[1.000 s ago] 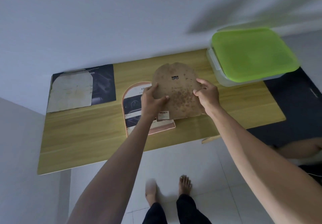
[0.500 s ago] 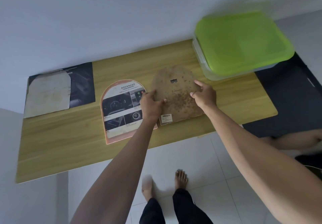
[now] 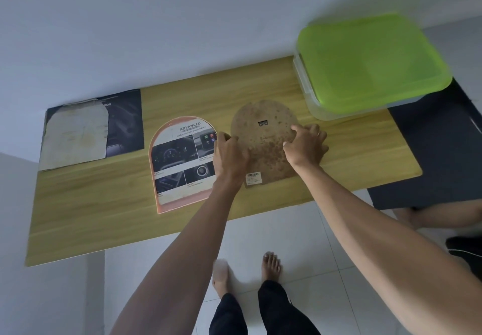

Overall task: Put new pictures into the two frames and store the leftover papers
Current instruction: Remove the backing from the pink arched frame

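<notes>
Backing board (image 3: 263, 141): flat on desk (image 3: 104, 204), just right of arched frame (image 3: 181, 162) | left hand (image 3: 229, 156): fingers curled on board's left edge | right hand (image 3: 305, 145): fingers bent, gripping board's right edge | green-lidded box (image 3: 370, 63): beyond board, right.

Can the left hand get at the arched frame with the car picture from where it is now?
Probably yes: the left hand sits at the right edge of the arched frame, which lies flat and uncovered on the table.

Wooden table (image 3: 104, 212): arched frame (image 3: 180, 162), backing board (image 3: 263, 146), green-lidded box (image 3: 370, 63), brochure (image 3: 125, 118)
</notes>
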The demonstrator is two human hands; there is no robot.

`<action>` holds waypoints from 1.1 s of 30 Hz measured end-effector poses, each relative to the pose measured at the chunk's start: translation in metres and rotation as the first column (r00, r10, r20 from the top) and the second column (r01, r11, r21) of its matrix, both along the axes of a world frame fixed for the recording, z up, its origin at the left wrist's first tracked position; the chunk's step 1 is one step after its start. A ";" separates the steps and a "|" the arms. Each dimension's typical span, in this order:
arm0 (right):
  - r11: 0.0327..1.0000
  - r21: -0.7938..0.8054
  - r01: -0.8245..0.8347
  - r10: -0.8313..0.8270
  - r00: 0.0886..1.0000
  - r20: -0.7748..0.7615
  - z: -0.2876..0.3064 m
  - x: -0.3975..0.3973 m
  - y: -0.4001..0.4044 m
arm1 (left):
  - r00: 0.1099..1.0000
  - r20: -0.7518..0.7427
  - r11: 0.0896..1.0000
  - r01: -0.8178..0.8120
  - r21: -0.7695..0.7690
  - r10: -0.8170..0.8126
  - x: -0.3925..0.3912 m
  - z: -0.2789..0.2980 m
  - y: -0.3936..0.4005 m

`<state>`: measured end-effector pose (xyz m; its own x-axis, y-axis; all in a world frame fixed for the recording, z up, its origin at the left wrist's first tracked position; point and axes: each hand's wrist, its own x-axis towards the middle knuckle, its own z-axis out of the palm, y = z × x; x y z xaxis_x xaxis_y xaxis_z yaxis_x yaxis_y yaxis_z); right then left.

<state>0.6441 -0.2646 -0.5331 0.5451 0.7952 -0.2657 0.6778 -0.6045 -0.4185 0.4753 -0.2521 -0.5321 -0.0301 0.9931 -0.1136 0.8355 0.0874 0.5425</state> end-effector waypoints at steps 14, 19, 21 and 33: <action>0.948 0.172 -0.266 0.295 0.940 -0.170 0.024 -0.164 -0.008 | 0.964 -0.029 0.964 -0.264 -0.043 0.263 -0.158 -0.003 -0.027; 0.944 0.112 -0.309 0.318 0.945 -0.074 0.013 -0.196 -0.016 | 0.984 -0.052 0.982 -0.176 -0.063 0.173 -0.166 -0.013 -0.032; 0.948 0.077 -0.308 0.309 0.951 -0.001 0.009 -0.204 -0.017 | 0.987 -0.079 0.986 -0.148 -0.076 0.142 -0.167 -0.016 -0.034; 0.965 0.108 -0.238 0.227 0.968 0.110 0.008 -0.217 -0.020 | 0.984 -0.169 0.994 -0.075 -0.085 0.060 -0.167 -0.016 -0.038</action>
